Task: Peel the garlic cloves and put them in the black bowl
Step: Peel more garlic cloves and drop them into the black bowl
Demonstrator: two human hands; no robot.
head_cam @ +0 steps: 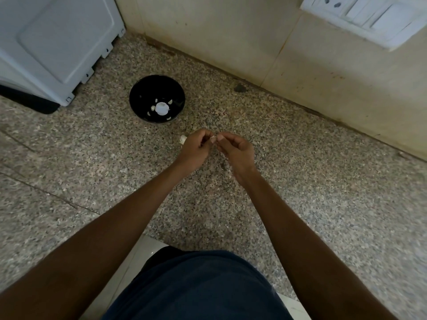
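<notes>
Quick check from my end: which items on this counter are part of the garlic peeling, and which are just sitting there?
In the job:
- black bowl, with pale pieces inside
- small clove, pinched between left hand and right hand
- white garlic piece on the counter beside the left hand

Just lying about:
- white appliance, back left
- wall switch plate

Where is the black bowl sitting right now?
In the head view, the black bowl sits on the speckled stone counter, up and to the left of both hands, just right of the white appliance. Pale garlic pieces lie inside it.
</notes>
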